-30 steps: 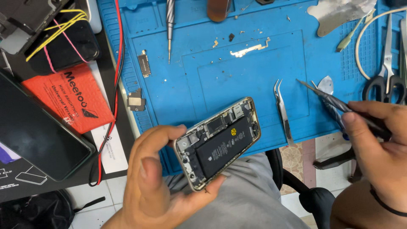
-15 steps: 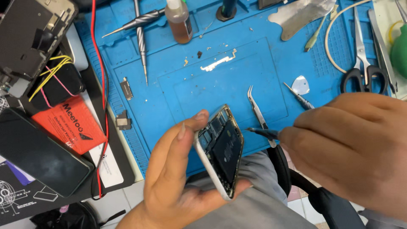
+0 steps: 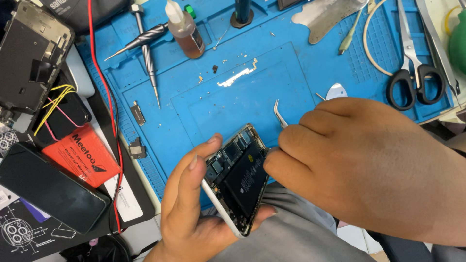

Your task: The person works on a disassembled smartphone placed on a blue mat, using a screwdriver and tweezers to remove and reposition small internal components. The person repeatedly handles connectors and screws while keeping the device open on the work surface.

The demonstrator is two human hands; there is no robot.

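Opened phone (image 3: 238, 177), held on edge just below the near rim of the blue mat (image 3: 204, 111). The left hand (image 3: 191, 213) gripped the phone's frame, thumb and fingers clamped around it. The right hand (image 3: 359, 165), beside the phone's upper corner, was curled shut; whether it pinched a tool could not be told. Curved tweezers (image 3: 280, 114) lay just above the phone. A steady frame and light fingertip pressure would probably serve best.

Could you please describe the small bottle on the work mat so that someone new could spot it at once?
Start at the blue mat that covers the bench and look to its top edge, left of the middle. The bottle lies tilted beside two crossed metal screwdrivers. It alone is clear plastic with brown liquid and a white nozzle.
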